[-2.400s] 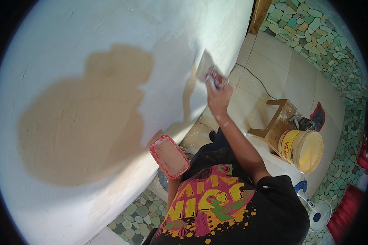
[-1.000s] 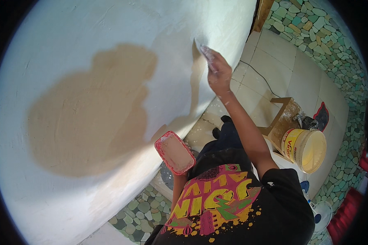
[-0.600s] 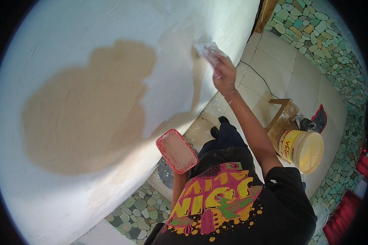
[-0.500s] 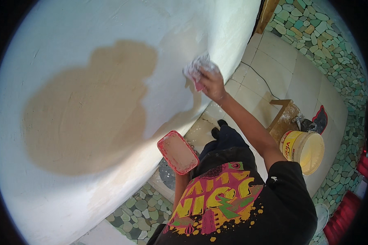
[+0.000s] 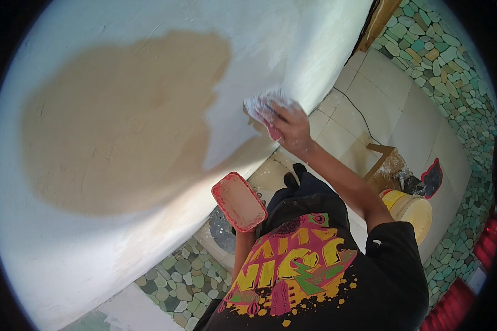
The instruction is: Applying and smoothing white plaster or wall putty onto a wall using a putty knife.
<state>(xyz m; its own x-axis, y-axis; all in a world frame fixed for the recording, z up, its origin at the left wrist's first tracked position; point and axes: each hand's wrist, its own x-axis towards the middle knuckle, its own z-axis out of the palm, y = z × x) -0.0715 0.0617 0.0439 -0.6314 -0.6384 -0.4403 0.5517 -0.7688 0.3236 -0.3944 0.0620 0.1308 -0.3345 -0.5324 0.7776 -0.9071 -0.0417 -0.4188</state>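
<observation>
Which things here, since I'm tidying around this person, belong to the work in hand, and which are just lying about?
In the work: smeared hand tool, in the right hand; red tray of pale paste, in the left hand; the wall.

Apparently lying about: spattered wooden stool; dark cable; red-edged dark object; bucket, possibly a supply.

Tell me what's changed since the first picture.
The right hand has swung the white-smeared scraper leftward in the view and turned it, its pink end now toward the lower edge. The camera view shifted too. Nothing was taken up or let go: the left hand still holds the red tray. The stool stayed put.
</observation>
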